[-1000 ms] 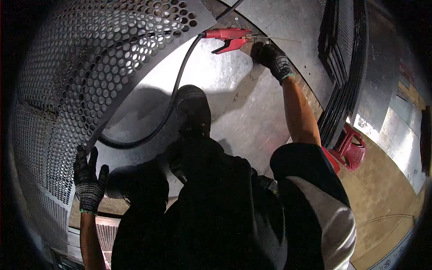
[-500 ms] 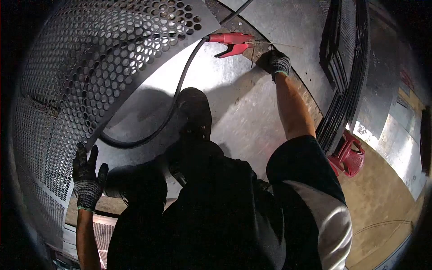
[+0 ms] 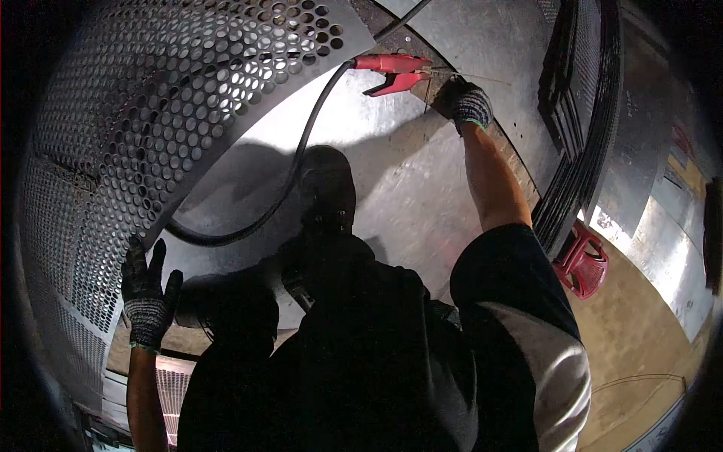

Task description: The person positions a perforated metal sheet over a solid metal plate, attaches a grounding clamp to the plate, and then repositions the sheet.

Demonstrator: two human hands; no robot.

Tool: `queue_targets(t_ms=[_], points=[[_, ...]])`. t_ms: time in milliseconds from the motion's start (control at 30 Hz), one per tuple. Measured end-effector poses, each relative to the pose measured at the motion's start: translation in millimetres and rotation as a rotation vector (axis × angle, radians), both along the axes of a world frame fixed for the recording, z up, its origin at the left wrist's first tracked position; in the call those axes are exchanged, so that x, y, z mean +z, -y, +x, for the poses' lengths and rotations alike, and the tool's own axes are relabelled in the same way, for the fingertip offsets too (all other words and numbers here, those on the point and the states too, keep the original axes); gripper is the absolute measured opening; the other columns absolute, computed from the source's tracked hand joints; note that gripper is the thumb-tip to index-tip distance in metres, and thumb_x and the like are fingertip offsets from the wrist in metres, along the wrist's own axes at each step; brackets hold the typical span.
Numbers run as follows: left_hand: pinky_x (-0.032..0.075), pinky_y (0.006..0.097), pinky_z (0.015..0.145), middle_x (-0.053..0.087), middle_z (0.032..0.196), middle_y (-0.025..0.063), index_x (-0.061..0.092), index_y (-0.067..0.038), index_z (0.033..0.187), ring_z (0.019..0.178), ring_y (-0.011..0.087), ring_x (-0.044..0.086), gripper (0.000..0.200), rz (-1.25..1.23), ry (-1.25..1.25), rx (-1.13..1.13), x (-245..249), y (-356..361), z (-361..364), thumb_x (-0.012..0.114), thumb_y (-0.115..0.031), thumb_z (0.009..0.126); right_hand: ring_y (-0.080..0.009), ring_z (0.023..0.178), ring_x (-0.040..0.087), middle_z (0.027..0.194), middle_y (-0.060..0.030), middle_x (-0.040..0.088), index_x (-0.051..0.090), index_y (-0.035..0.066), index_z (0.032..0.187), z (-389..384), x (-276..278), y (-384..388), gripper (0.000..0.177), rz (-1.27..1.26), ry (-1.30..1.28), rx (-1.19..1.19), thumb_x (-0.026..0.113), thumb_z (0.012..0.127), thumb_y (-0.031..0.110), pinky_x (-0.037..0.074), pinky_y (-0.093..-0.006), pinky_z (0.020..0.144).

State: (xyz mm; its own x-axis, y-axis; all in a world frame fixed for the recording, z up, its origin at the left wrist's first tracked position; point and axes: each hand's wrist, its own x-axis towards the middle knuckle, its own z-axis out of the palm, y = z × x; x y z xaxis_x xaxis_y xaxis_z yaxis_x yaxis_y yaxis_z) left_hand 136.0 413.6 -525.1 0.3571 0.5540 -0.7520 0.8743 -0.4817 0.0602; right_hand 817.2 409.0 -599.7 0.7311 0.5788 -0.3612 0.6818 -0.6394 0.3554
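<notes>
My right hand [image 3: 467, 102], in a dark knit glove, reaches far out over a bare steel sheet [image 3: 392, 173]. Its fingers are curled on a thin welding rod [image 3: 427, 90] right beside the jaws of a red electrode holder [image 3: 393, 66]. A black cable [image 3: 290, 177] runs from the holder back toward me in a loop. My left hand [image 3: 148, 297], also gloved, presses flat with fingers spread against the lower edge of a large curved perforated metal sheet [image 3: 173, 98].
A stack of dark metal sheets [image 3: 576, 113] leans at the right, with a red plastic stool [image 3: 581, 260] beside it on the brown floor. More perforated panels [image 3: 169, 384] lie low at the left. My dark torso fills the bottom centre.
My right hand has shifted slightly up and right beside the electrode holder, and the thin rod has moved with it. My left hand stays pressed on the perforated sheet.
</notes>
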Motion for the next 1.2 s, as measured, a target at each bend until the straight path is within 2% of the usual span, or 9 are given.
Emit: queue_targets(t_ms=[133, 233, 333, 533, 767, 1033, 1100, 1167, 1200], points=[[0.02, 0.0502, 0.123, 0.02, 0.166, 0.0219, 0.036, -0.02, 0.158, 0.153, 0.0376, 0.021, 0.067, 0.032, 0.003, -0.013, -6, 6, -8, 0.056, -0.045, 0.1, -0.0397, 0.105, 0.069, 0.11, -0.0203, 0.072, 0.075, 0.013, 0.112, -3, -3, 9, 0.052, 0.015, -0.018, -0.111, 0.054, 0.091, 0.056, 0.056, -0.048, 0.084], [0.02, 0.0504, 0.124, 0.019, 0.166, 0.022, 0.035, -0.021, 0.159, 0.153, 0.0375, 0.02, 0.067, 0.115, 0.054, -0.082, -12, 11, -16, 0.056, -0.046, 0.1, -0.0407, 0.103, 0.069, 0.108, -0.0212, 0.072, 0.074, 0.011, 0.109, 19, -33, 34, 0.053, 0.255, -0.105, 0.15, 0.059, 0.087, 0.056, 0.056, -0.0472, 0.082], [0.023, 0.0507, 0.122, 0.026, 0.163, 0.0227, 0.043, -0.016, 0.155, 0.15, 0.0407, 0.027, 0.066, 0.15, 0.119, -0.051, -7, 8, -7, 0.065, -0.036, 0.097, -0.0373, 0.104, 0.07, 0.113, -0.0195, 0.071, 0.073, 0.011, 0.111, 17, -38, 31, 0.045, 0.164, -0.076, -0.081, 0.063, 0.086, 0.047, 0.056, -0.0453, 0.082], [0.023, 0.0508, 0.122, 0.027, 0.163, 0.0228, 0.04, -0.017, 0.157, 0.149, 0.0404, 0.028, 0.069, 0.09, 0.062, -0.006, -2, 4, 0, 0.064, -0.04, 0.097, -0.0364, 0.099, 0.073, 0.109, -0.0184, 0.073, 0.075, 0.009, 0.108, 36, -47, 3, 0.04, -0.157, -0.036, 0.397, 0.06, 0.086, 0.039, 0.059, -0.0475, 0.083], [0.021, 0.0504, 0.123, 0.027, 0.163, 0.0227, 0.041, -0.016, 0.156, 0.151, 0.0399, 0.026, 0.068, 0.072, 0.073, 0.008, -7, 5, -6, 0.063, -0.041, 0.097, -0.0382, 0.108, 0.068, 0.115, -0.0196, 0.07, 0.074, 0.013, 0.111, -7, 8, -23, 0.054, -0.255, -0.112, 0.154, 0.045, 0.094, 0.055, 0.055, -0.048, 0.089], [0.022, 0.0501, 0.124, 0.032, 0.162, 0.0201, 0.046, -0.013, 0.153, 0.15, 0.0381, 0.028, 0.064, 0.069, 0.05, 0.037, 1, 2, 2, 0.065, -0.037, 0.096, -0.0363, 0.102, 0.071, 0.113, -0.021, 0.072, 0.069, 0.011, 0.124, 21, -33, 24, 0.052, -0.141, -0.063, 0.122, 0.054, 0.093, 0.05, 0.057, -0.0454, 0.088], [0.024, 0.049, 0.123, 0.038, 0.159, 0.0187, 0.048, -0.012, 0.151, 0.148, 0.0357, 0.033, 0.062, 0.044, 0.179, 0.102, 1, -1, -2, 0.066, -0.034, 0.096, -0.04, 0.092, 0.07, 0.102, -0.0228, 0.073, 0.071, 0.001, 0.104, 57, -79, 75, 0.047, 0.555, -0.238, -0.196, 0.057, 0.091, 0.044, 0.055, -0.0493, 0.078], [0.031, 0.0479, 0.12, 0.046, 0.154, 0.0172, 0.05, -0.01, 0.149, 0.142, 0.0344, 0.044, 0.059, 0.098, 0.216, 0.12, 4, -4, 3, 0.067, -0.031, 0.096, -0.0396, 0.083, 0.068, 0.089, -0.0197, 0.072, 0.07, 0.002, 0.091, -2, -27, 94, 0.028, 0.44, -0.319, 0.366, 0.061, 0.091, 0.029, 0.053, -0.0496, 0.073], [0.035, 0.0464, 0.118, 0.047, 0.153, 0.017, 0.051, -0.009, 0.148, 0.139, 0.0342, 0.047, 0.058, 0.041, 0.354, 0.234, 3, -5, 6, 0.067, -0.03, 0.096, -0.0378, 0.082, 0.069, 0.087, -0.0184, 0.071, 0.07, 0.004, 0.088, -62, 11, 81, 0.019, 0.658, -0.526, -0.023, 0.063, 0.088, 0.022, 0.053, -0.0486, 0.072]])
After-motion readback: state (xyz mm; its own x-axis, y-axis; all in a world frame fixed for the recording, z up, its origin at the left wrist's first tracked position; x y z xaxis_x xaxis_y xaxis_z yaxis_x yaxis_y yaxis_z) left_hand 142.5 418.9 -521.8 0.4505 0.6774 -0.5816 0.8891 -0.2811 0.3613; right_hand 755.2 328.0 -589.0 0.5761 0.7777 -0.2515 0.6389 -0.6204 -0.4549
